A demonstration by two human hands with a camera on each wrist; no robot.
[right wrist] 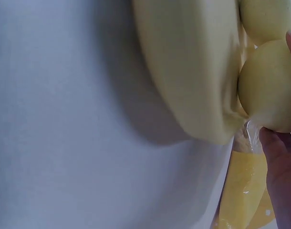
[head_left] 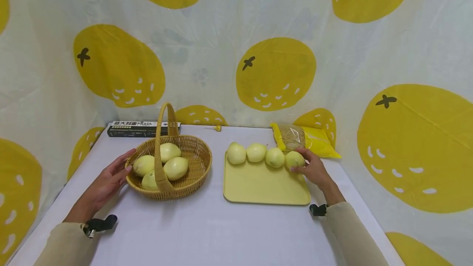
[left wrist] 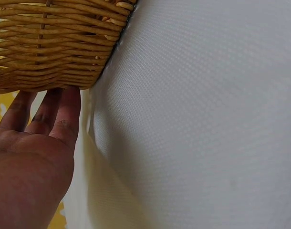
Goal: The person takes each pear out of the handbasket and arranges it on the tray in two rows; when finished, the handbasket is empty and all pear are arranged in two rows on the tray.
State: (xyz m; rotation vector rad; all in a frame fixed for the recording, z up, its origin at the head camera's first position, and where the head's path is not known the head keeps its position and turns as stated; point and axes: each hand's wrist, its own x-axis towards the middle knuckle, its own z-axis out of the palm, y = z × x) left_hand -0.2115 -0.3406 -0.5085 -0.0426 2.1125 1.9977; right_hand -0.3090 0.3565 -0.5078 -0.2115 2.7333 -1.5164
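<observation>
A woven basket [head_left: 199, 175] with a tall handle stands on the left of the table, holding several pale yellow pears [head_left: 175, 168]. My left hand [head_left: 107, 184] rests against its left side; in the left wrist view the extended fingers [left wrist: 64, 114] meet the wicker and their tips are hidden. On the right lies a yellow tray [head_left: 264, 188] with a row of several pears [head_left: 256, 152] along its far edge. My right hand [head_left: 315, 170] holds the rightmost pear [head_left: 294, 159] between thumb and fingers at the tray's far right corner.
Behind the basket lies a dark pasta box [head_left: 127, 130]. A yellow bag [head_left: 319, 141] with a see-through window sits behind the tray's right end. A small yellow item [head_left: 218, 128] lies at the back edge. A fruit-patterned curtain [head_left: 207, 65] surrounds the table.
</observation>
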